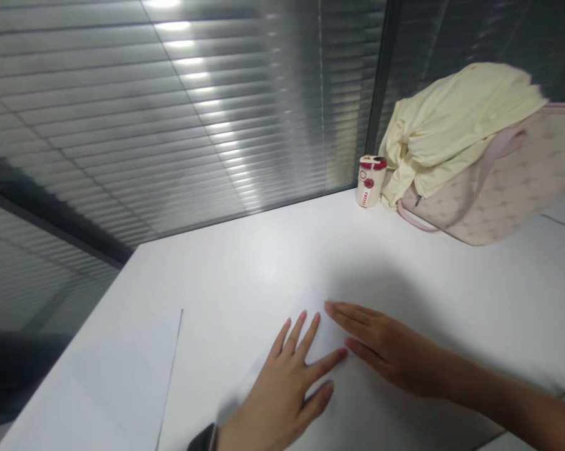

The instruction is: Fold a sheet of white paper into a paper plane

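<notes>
My left hand [282, 388] lies flat with spread fingers on a white paper sheet [322, 335], which barely stands out from the white table [245, 263]. My right hand [386, 347] comes in from the right, its fingers together and resting on the same sheet. The fingertips of the two hands nearly meet. Neither hand grips anything. A dark watch band [203, 438] shows on my left wrist at the bottom edge. Another white sheet [118, 376] lies to the left of my left hand, apart from it.
At the table's far right corner stand a white and red bottle [371, 181] and a pale pink patterned handbag [503, 181] with a pale yellow cloth [451, 125] on top. Glass partitions with slatted blinds [170, 106] rise along the table's far edges.
</notes>
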The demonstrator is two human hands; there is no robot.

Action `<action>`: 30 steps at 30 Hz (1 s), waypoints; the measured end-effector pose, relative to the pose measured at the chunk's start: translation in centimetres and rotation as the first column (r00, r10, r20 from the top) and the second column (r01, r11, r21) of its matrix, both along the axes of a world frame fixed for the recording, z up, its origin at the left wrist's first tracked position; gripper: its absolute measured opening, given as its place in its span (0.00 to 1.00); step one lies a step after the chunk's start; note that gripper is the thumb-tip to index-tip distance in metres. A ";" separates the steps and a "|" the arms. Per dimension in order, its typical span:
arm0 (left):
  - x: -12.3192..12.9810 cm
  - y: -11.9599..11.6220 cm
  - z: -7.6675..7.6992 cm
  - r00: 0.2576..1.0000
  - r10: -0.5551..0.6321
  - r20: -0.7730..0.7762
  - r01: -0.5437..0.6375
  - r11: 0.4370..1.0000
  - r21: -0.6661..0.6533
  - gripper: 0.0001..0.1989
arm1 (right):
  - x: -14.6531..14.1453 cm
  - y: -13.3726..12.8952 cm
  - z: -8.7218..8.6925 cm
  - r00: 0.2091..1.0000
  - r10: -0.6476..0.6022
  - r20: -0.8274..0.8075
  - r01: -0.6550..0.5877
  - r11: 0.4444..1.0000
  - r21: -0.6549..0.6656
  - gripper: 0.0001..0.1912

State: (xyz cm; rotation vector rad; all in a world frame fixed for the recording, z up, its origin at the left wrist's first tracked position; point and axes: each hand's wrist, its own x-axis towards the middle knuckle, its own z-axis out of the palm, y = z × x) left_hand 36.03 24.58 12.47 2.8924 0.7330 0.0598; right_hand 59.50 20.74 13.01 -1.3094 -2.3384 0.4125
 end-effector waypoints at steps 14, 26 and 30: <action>-1.1 -4.7 -0.9 0.970 0.237 0.046 -0.237 0.971 -0.011 0.32 | -2.1 5.0 -5.5 0.981 0.061 0.183 -0.077 0.994 0.082 0.26; -3.8 -8.2 -0.9 0.825 0.564 0.020 -0.554 0.802 0.223 0.30 | -1.9 4.8 -6.2 0.977 0.043 0.210 -0.053 0.998 0.042 0.27; -4.1 -8.5 -1.7 0.803 0.593 0.061 -0.588 0.771 0.245 0.29 | -1.9 4.8 -6.3 0.971 0.050 0.232 -0.061 0.997 0.040 0.27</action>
